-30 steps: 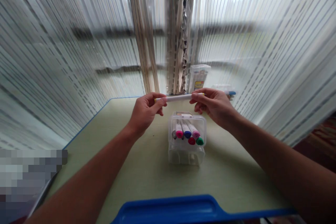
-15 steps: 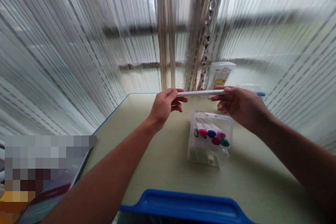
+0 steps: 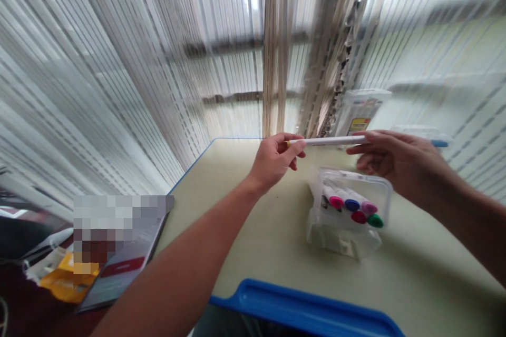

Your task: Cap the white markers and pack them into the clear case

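A slim white marker (image 3: 335, 141) with a yellow tip at its left end is held level above the table. My left hand (image 3: 276, 160) pinches it near that yellow end between thumb and fingers. Around its right part my right hand (image 3: 399, 158) is closed, hiding that end. Below my right hand, an open clear plastic case (image 3: 343, 242) on the table holds several white markers with pink, blue, purple, red and green ends (image 3: 351, 205).
The pale table (image 3: 253, 237) has a raised blue front edge (image 3: 312, 305). At the back stand a tall clear box (image 3: 361, 110) and a low clear box (image 3: 419, 130), before a string curtain (image 3: 221, 73). A flat package (image 3: 122, 268) and yellow bag (image 3: 65, 279) lie left.
The view has turned left, so the table and case appear farther right. The marker's yellow end now shows past my left thumb. Both hands still hold the marker.
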Tool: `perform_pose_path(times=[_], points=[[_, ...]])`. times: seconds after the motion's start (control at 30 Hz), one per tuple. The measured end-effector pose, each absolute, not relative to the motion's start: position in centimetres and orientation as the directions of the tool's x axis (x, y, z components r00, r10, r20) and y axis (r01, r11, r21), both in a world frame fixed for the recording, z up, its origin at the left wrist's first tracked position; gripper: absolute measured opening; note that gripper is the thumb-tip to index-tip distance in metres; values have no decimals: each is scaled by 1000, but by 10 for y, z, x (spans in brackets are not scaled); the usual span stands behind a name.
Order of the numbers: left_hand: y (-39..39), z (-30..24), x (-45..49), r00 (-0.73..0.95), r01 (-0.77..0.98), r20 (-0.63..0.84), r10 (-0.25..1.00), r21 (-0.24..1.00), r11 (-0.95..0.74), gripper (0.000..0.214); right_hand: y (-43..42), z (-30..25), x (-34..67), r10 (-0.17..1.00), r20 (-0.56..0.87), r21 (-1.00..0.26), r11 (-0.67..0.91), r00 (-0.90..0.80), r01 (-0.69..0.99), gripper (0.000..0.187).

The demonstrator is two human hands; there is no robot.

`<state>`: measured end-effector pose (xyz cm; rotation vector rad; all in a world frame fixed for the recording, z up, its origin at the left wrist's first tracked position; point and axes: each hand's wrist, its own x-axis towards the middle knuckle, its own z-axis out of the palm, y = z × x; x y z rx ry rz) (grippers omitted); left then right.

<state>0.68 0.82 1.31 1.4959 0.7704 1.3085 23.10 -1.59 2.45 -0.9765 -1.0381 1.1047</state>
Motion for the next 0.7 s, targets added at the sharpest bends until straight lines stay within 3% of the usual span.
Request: perform_pose_path(times=[0.2,0.33,0.57,0.7], points=[[9,9,8,250,-89,403,880,915,-393,25,-19,23,227,972,177,-972,198,157,-128,37],[11,6,7,257,-55,412,874,910,-412,33,-20,24,225,967,175,-975,196,183,-106,42],[14,6,7,259,-113,412,874,911,-396,27,-21,29,222,974,117,-978,147,196,-149,43],[13,8,8,236,-142,364,901,930,-339,17,-21,29,224,980,99,-970,134,171,-202,25]])
